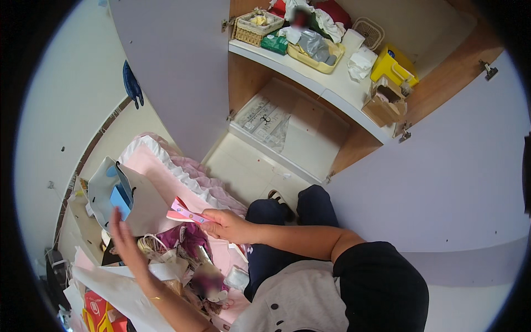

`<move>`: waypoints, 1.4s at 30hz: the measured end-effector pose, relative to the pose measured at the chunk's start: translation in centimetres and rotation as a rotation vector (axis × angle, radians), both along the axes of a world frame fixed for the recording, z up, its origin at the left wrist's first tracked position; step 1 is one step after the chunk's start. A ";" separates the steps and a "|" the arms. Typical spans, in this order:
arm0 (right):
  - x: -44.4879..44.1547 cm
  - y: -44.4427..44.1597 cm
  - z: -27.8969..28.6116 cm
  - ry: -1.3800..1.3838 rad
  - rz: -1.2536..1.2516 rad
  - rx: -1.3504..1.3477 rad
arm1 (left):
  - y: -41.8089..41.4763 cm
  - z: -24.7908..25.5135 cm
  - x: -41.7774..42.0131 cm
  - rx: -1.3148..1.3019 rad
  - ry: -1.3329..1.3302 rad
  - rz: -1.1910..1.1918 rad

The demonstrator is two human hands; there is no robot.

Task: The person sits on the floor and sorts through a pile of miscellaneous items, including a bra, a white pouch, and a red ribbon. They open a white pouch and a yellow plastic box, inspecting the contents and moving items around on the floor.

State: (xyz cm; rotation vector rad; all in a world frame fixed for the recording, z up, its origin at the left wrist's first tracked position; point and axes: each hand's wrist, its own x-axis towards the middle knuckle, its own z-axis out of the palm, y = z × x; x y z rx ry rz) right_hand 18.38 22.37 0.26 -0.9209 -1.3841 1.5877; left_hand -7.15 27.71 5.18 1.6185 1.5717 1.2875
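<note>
My right hand [226, 225] holds a thin pink and red item [185, 213], perhaps folded card or paper, which bears a small coloured pattern. Blurred and raised, my left hand [123, 237] has its fingers stretched out and nothing in it. Just behind those fingertips stands a large white paper bag [145, 203] with dark cord handles. A bright blue box [120, 202] shows inside the bag's mouth. Under and beside both hands, a loose pile of wrappers and bags covers the bed, with a purple foil package [180, 237] among it.
The bed's pink sheet [145, 159] has a ruffled edge. Beyond it, a cupboard with open lilac doors [178, 74] holds a wicker basket [253, 31], a yellow tray [317, 62], a yellow bin [394, 66] and a cardboard box [383, 106]. A red bag [96, 305] lies at lower left.
</note>
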 end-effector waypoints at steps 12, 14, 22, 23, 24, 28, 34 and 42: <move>-2.7 -5.8 1.8 -0.258 0.120 0.453 | -15.7 -4.2 9.5 -0.271 -0.937 -0.202; -3.4 -7.4 0.9 -0.284 0.201 0.532 | -17.8 -1.7 10.7 -0.194 -1.059 -0.192; -8.8 -15.6 -1.5 -0.398 0.763 0.400 | -29.9 -5.2 8.5 0.130 -0.997 0.468; -9.5 -17.3 -1.4 -0.415 0.886 0.427 | -31.9 -5.3 8.2 0.252 -1.023 0.605; -10.1 -18.8 -1.5 -0.428 0.999 0.454 | -34.0 -6.2 7.6 0.297 -1.131 0.646; -10.5 -24.1 -2.9 -0.462 1.274 0.498 | -41.8 -9.1 5.9 0.500 -1.543 0.792; -8.8 -29.0 -5.2 -0.459 1.460 0.510 | -51.6 -11.9 4.1 0.602 -1.722 0.882; -7.0 -30.2 -5.8 -0.474 1.616 0.504 | -67.1 -18.1 1.7 0.544 -1.698 1.030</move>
